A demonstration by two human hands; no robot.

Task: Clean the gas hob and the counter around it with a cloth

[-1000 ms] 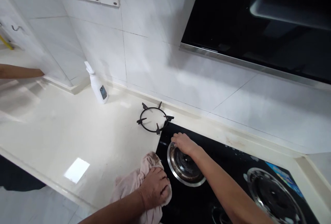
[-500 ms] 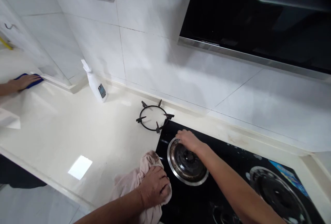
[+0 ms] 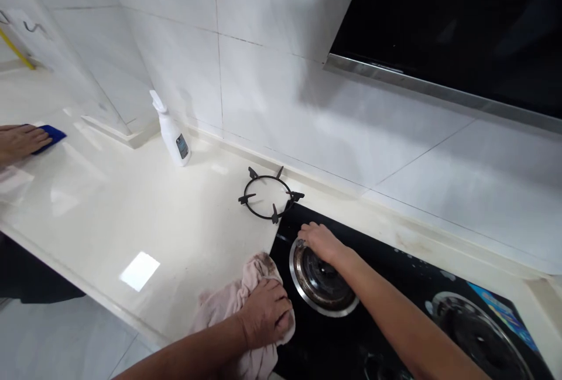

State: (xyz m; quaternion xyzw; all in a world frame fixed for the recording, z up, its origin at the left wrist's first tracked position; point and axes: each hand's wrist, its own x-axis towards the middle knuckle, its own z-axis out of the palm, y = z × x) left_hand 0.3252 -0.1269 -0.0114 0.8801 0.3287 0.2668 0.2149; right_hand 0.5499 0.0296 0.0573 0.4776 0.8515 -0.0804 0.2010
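My left hand (image 3: 266, 311) is closed round a stained pink cloth (image 3: 219, 308), pressed down where the counter meets the left edge of the black stove (image 3: 316, 348). My right hand (image 3: 322, 242) reaches to the far left rim of the burner (image 3: 327, 286), a round metal ring with brown grime. Its fingers curl down onto the rim, and whatever lies beneath them is mostly hidden. Behind the cloth, a black pan support (image 3: 268, 216) rests partly on the counter and against the stove's corner.
A white spray bottle (image 3: 174, 137) stands by the wall. At far left another person's hand (image 3: 20, 141) lies on a blue cloth (image 3: 53, 136) on the counter (image 3: 109, 210). A second burner (image 3: 480, 333) is at right. The black range hood (image 3: 452, 34) overhangs the stove.
The view has turned slightly left, so most things sit further right. My right hand has shifted a little left along the burner rim. The other person's hand has moved left. My left hand keeps its grip.
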